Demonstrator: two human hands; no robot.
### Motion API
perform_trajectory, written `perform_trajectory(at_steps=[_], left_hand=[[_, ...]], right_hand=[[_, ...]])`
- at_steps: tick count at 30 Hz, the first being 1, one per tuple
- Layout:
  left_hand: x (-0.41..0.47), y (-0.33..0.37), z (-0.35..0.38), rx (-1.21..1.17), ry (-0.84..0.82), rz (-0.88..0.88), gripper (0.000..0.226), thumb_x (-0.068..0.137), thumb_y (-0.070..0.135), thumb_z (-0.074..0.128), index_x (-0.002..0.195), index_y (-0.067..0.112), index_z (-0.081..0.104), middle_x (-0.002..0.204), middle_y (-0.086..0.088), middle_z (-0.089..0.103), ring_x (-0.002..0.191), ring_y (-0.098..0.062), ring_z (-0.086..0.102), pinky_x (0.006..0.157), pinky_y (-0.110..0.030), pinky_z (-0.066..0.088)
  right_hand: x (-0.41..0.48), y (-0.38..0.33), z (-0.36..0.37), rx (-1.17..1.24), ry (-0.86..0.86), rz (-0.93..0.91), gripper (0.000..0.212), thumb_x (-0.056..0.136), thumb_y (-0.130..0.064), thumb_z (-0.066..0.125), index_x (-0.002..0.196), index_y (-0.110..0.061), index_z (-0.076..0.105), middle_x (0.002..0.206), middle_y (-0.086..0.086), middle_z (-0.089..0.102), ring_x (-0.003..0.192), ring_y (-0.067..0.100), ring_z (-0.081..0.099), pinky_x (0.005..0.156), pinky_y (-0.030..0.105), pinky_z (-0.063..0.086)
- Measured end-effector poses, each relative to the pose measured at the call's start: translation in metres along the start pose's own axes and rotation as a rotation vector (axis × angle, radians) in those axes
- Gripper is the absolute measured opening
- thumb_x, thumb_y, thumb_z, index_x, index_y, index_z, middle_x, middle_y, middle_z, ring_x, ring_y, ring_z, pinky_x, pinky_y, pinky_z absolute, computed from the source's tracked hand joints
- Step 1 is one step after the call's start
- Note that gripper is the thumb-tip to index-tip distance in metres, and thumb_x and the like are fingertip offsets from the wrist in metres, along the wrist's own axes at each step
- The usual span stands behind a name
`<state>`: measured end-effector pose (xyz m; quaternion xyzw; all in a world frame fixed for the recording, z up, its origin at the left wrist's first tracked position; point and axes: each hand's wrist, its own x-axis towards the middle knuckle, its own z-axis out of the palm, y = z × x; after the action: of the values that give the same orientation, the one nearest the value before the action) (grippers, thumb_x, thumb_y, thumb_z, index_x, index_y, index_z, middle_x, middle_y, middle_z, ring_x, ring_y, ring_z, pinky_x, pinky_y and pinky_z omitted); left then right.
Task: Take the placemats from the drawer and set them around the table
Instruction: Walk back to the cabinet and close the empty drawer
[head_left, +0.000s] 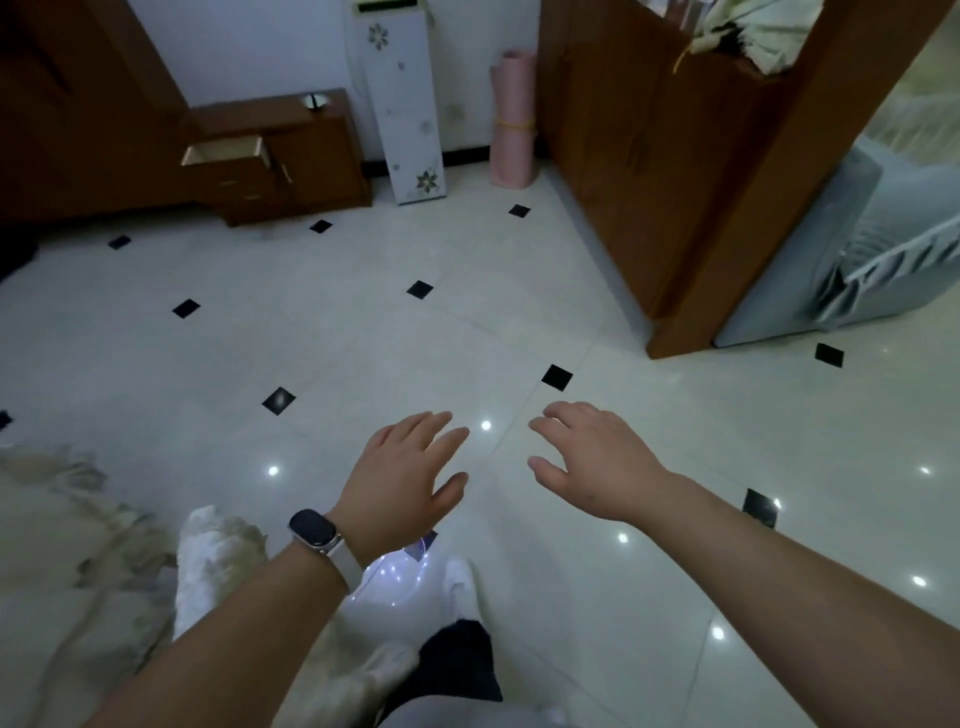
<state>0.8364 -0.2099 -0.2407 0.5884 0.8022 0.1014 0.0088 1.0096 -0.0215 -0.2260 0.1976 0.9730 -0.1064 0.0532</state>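
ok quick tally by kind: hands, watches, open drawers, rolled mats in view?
Hands: 2 (left hand, right hand, both empty)
Watch: 1, on the left wrist
Open drawer: 1
Pink rolled mat: 1, standing against the wall
Total: 5
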Motion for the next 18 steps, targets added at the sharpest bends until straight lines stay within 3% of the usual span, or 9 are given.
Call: perform_trajectory(at_steps=[9,18], left_hand=[[0.114,-0.102,0.036,-0.055,-0.060,-0.072,0.051,0.085,0.049,0.044,0.126,0.022,0.061,0.131,-0.003,0.060,0.120,-0.026,0.056,0.094,-0.042,0.046],[0.245,-0.260,0.003,-0.057,-0.014,-0.086,0.052,0.087,0.048,0.042,0.127,0.018,0.060,0.131,-0.007,0.060,0.119,-0.030,0.056,0.094,-0.044,0.045]], right_hand=[[0.157,0.030,-0.014,-0.054,-0.061,0.007,0.055,0.091,-0.054,0.037,0.135,-0.023,0.049,0.137,0.001,0.050,0.123,0.022,0.046,0.099,0.037,0.038],[0.348,0.027,-0.069,-0.093,-0.052,0.007,0.063,0.087,-0.059,0.026,0.134,-0.024,0.050,0.138,0.000,0.050,0.123,0.021,0.047,0.098,0.036,0.038]])
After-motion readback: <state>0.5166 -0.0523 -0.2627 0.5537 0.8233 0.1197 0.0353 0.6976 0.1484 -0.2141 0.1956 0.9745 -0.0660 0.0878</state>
